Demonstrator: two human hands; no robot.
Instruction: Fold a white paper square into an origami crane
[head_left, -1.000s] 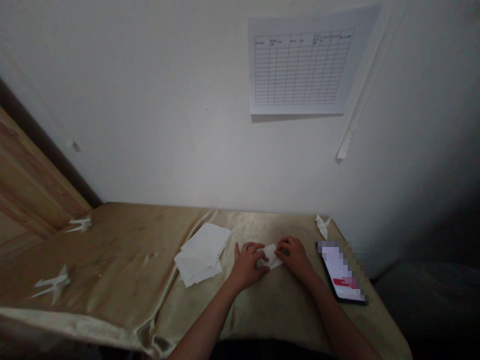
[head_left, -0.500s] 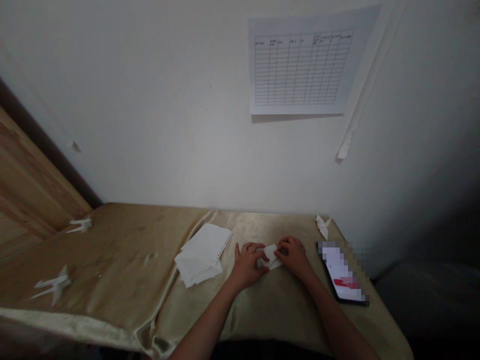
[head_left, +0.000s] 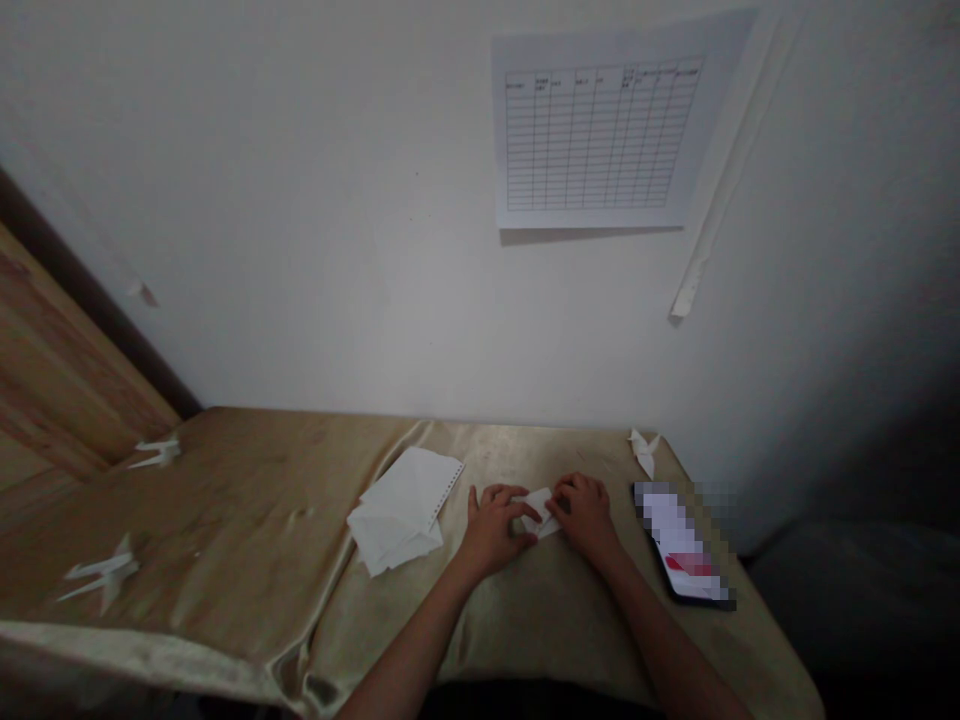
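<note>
A small folded piece of white paper [head_left: 541, 513] lies on the tabletop between my hands. My left hand [head_left: 495, 530] pinches its left end between thumb and fingers, and my right hand [head_left: 585, 515] grips its right end. My fingers hide part of the fold. To the left of my left hand lies a loose stack of white paper sheets [head_left: 397, 510], one with a perforated edge. A black smartphone [head_left: 682, 545] with a blurred screen lies beyond my right hand.
A crumpled tan cloth [head_left: 225, 500] covers the table. Folded white paper birds stand at the far right [head_left: 643, 450] and on the left [head_left: 156, 452] [head_left: 101, 573]. A wooden panel [head_left: 52, 385] rises at left. A printed grid chart [head_left: 596, 135] hangs on the white wall behind.
My hands stay on the folded paper, with the right hand shifted slightly left. The whole view has shifted slightly.
</note>
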